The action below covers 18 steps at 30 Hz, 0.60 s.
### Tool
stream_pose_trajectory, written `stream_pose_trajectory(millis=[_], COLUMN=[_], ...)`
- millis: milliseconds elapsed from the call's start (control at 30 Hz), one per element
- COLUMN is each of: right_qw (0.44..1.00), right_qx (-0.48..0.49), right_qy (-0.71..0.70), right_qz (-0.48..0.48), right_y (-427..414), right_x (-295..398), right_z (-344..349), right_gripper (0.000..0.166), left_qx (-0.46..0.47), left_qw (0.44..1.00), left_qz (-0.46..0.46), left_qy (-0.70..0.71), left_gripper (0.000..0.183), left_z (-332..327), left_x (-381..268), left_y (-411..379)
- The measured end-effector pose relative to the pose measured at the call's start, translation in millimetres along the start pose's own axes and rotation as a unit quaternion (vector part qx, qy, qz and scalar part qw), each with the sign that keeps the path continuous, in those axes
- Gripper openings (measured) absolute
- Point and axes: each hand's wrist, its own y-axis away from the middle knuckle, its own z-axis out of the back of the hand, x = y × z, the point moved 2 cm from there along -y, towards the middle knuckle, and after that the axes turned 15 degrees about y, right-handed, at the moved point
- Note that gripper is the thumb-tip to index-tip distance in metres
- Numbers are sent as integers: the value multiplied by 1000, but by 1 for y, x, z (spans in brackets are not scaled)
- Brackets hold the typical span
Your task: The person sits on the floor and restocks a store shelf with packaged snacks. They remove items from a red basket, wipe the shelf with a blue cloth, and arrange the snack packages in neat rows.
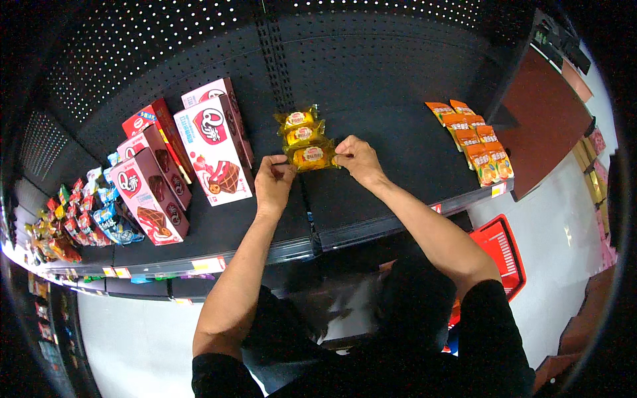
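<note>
Three small yellow snack cakes in clear wrappers lie one behind another on a black shelf. My left hand has thumb and forefinger at the left end of the front cake packet. At its right end, the wrapper's edge is pinched by my right hand. The middle packet and the back packet sit close behind, touched by neither hand. Printed writing shows on all three.
Pink-and-white snack boxes and a red box stand left, beyond them bagged snacks. Orange packets fill the shelf's right end. A perforated black panel rises behind. A red shopping basket is below right.
</note>
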Motion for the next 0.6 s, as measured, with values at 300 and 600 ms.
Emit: stream_pose_trajectory(millis=[300,600], right_qw=[1000,1000], right_qx=[-11,-14], right_qy=[-11,1], right_qz=[-16,-3], right_y=[-16,-20], right_x=[-9,-5], right_z=[-15,-22], right_gripper=[14,15], left_qx=[-5,-22], left_qw=[998,995], left_qz=[-41,-24], left_qy=[-50,-98], left_gripper=[17,18], left_z=[-5,1], left_x=[22,30], left_y=[-18,-22])
